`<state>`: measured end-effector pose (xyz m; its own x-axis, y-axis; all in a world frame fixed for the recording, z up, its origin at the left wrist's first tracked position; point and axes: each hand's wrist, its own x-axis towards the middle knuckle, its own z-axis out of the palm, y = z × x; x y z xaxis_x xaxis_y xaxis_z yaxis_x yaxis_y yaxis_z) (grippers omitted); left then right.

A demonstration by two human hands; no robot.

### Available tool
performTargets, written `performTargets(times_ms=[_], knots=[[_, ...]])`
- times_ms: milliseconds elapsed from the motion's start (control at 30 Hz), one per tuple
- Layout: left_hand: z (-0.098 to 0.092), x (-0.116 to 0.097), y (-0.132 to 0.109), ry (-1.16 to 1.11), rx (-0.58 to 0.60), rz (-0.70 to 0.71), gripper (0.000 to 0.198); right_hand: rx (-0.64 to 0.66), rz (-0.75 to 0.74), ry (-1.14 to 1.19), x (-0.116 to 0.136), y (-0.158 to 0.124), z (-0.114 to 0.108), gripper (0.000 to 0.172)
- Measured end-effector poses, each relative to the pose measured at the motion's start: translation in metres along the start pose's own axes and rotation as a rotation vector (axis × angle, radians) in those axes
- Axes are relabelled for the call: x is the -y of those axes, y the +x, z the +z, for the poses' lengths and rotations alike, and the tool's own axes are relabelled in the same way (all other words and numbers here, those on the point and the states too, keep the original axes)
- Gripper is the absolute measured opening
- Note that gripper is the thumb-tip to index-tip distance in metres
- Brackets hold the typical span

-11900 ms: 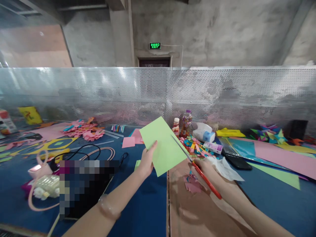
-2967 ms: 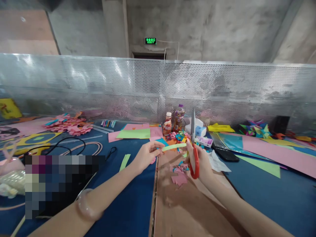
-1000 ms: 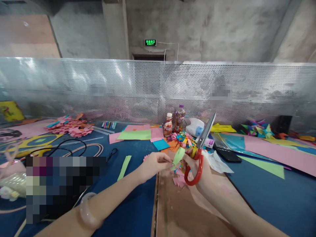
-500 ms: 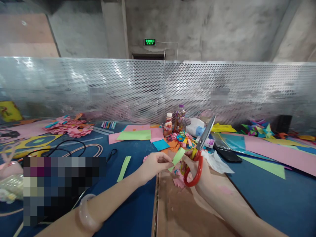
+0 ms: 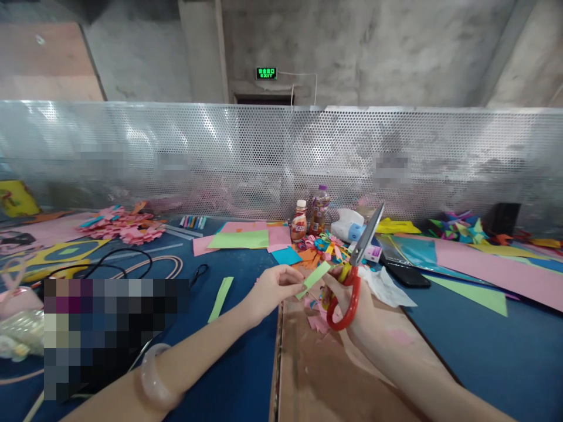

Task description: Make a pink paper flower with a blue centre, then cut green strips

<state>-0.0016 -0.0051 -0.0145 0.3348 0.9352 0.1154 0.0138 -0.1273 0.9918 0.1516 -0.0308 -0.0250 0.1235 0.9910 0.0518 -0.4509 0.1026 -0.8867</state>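
Between the thumb and fingers of my left hand [image 5: 276, 290] is one end of a light green paper strip [image 5: 314, 279]. My right hand [image 5: 357, 308] holds a pair of scissors [image 5: 367, 237] with red and yellow handles, its blades pointing up and away. The right fingertips are close to the strip's upper end; whether they touch it is hard to tell. Beneath both hands is a brown board [image 5: 325, 375] with pink paper scraps [image 5: 317, 322] on it. Another green strip [image 5: 220, 300] lies on the blue table left of my left hand.
Colourful paper pieces [image 5: 325, 247] are heaped beyond my hands, near two bottles [image 5: 299, 221] and a tissue pack [image 5: 349, 225]. A dark phone [image 5: 404, 272] and pink sheets [image 5: 497, 269] lie to the right. Pink paper flowers [image 5: 123, 225] and cables [image 5: 171, 266] are on the left.
The green strip has turned a little and now shows a narrower face. My left hand has shifted slightly; the scissors have stayed in my right hand.
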Motion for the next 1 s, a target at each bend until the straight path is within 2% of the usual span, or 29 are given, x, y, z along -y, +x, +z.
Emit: performTargets(times_ms=[100,200,267,367,500,633,733,800,1000], knots=[[-0.002,0.000,0.001,-0.006,-0.029,0.001,0.022,-0.029,0.042,-0.031,0.006,-0.002,0.002,0.036],[-0.006,-0.002,0.004,-0.003,-0.148,0.020,0.022,-0.047,0.090,-0.104,0.014,0.000,0.002,0.033],[-0.011,-0.004,0.007,-0.004,-0.246,0.042,0.021,-0.013,0.137,-0.167,0.019,0.002,0.002,0.032],[-0.022,-0.004,0.013,-0.077,-0.333,0.060,0.024,0.093,0.198,-0.249,0.020,0.003,0.000,0.030],[-0.036,-0.002,0.021,-0.189,-0.401,0.065,0.030,0.193,0.170,-0.260,0.015,0.000,-0.013,0.027],[-0.048,-0.001,0.025,-0.189,-0.456,0.076,0.033,0.171,0.108,-0.260,0.013,0.002,-0.029,0.030],[-0.050,-0.002,0.024,-0.111,-0.446,0.080,0.031,0.136,0.006,-0.281,0.017,0.008,-0.028,0.031],[-0.046,-0.004,0.021,-0.017,-0.390,0.086,0.027,0.121,-0.041,-0.294,0.020,0.011,-0.021,0.030],[-0.013,-0.010,0.006,0.203,-0.153,0.082,0.016,0.048,-0.114,-0.328,0.031,0.015,-0.009,0.032]])
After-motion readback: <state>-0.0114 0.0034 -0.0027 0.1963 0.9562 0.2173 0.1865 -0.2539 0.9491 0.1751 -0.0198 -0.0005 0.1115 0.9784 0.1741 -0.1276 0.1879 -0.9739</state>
